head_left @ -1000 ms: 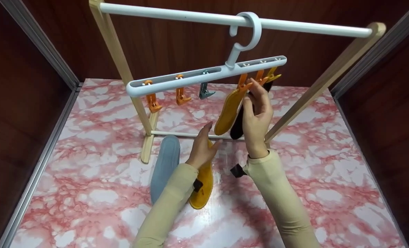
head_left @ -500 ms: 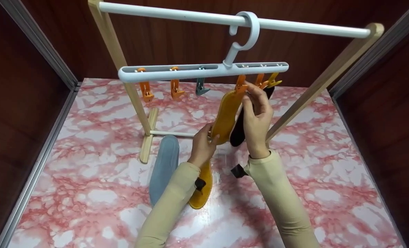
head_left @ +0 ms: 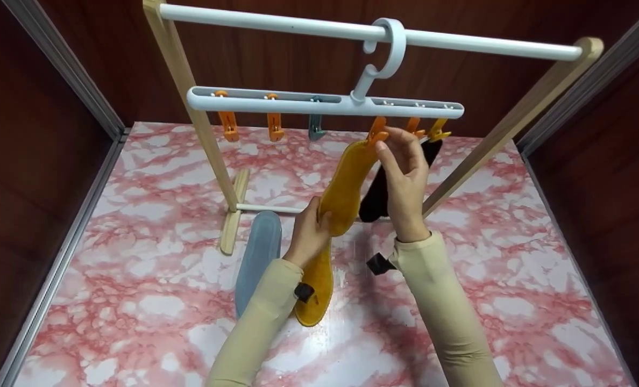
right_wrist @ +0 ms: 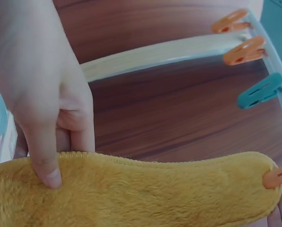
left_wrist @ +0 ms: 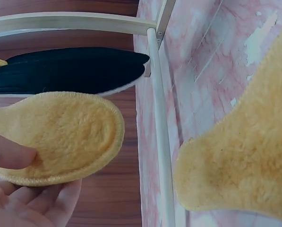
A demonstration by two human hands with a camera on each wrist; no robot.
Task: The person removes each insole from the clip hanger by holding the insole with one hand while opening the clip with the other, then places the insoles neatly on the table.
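Note:
A yellow fuzzy insole (head_left: pixel 346 188) hangs by its upper end from an orange clip (head_left: pixel 377 131). My left hand (head_left: pixel 309 234) grips its lower end, thumb on the front and fingers behind, as the left wrist view shows. My right hand (head_left: pixel 406 166) pinches at the orange clip with thumb and forefinger. Behind this hand hangs a black insole (head_left: pixel 376 199), partly hidden, near a yellow clip (head_left: pixel 439 130). Under my left wrist a second yellow insole (head_left: pixel 317 293) lies on the floor, beside a grey-blue insole (head_left: pixel 259 252).
The white hanger (head_left: pixel 276 102) hooks over a white rod (head_left: pixel 276 22) on a wooden stand (head_left: pixel 190 97). Two orange clips (head_left: pixel 228 123) and a teal clip (head_left: pixel 315 122) dangle at its left half. Dark wood panels (head_left: pixel 610 177) enclose the marbled floor (head_left: pixel 147 290).
My left hand has come up to the hanging yellow insole, taken its lower end and drawn it left. The hanger has swung round, its left end rising in view. My right hand stays at the clip.

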